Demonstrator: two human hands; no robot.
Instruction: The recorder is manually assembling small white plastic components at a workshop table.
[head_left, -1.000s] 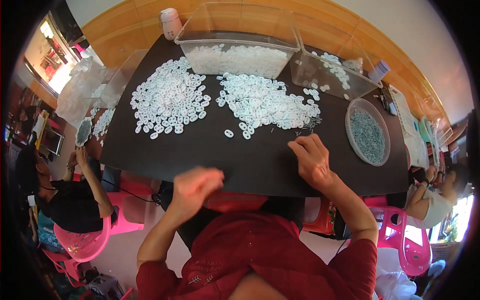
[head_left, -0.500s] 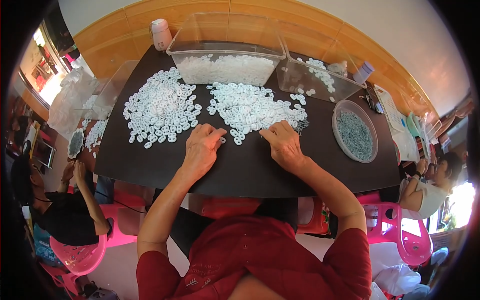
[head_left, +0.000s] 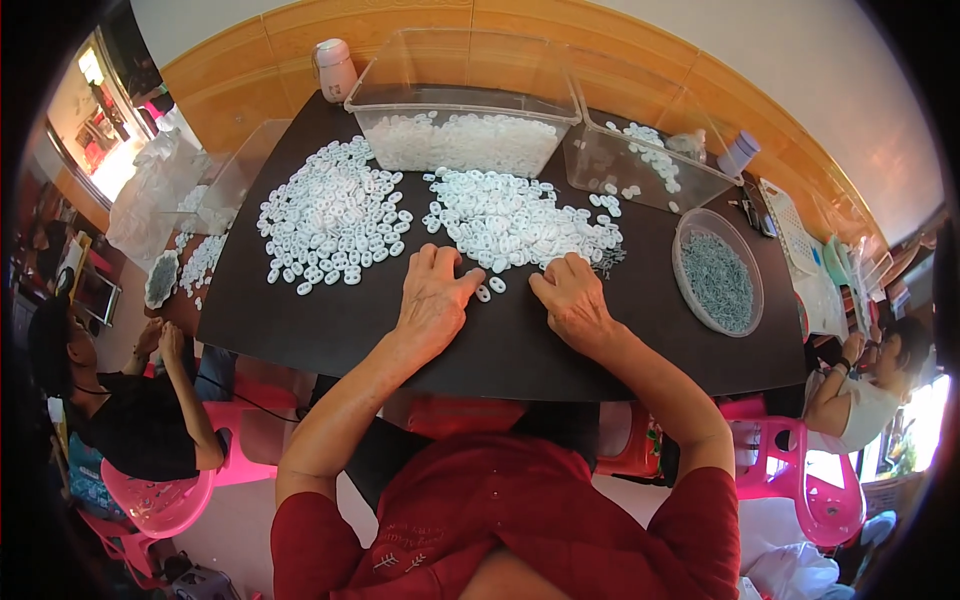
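My left hand [head_left: 434, 298] rests on the dark table between two heaps of small white oval pieces with two holes each. Its fingers are bent down and its thumb stands apart, close to two loose white pieces [head_left: 490, 289]. At the near edge of the right heap [head_left: 520, 222] is my right hand [head_left: 578, 304], its fingers curled together in a pinch. Whatever those fingertips hold, if anything, is hidden. Just beyond that hand lies a small cluster of grey screw-like pieces [head_left: 609, 262]. The left heap [head_left: 335, 215] lies past my left hand.
A clear bin [head_left: 460, 105] of white pieces stands at the back, with another clear bin [head_left: 640, 185] beside it. A round clear tub [head_left: 683, 290] of grey screw-like pieces is at right. A pink flask [head_left: 336, 72] stands back left. Two people sit on either side.
My left thumb has moved off a white piece, and two loose pieces now show beside it. My right hand's fingers have curled lower. The whole view has shifted slightly.
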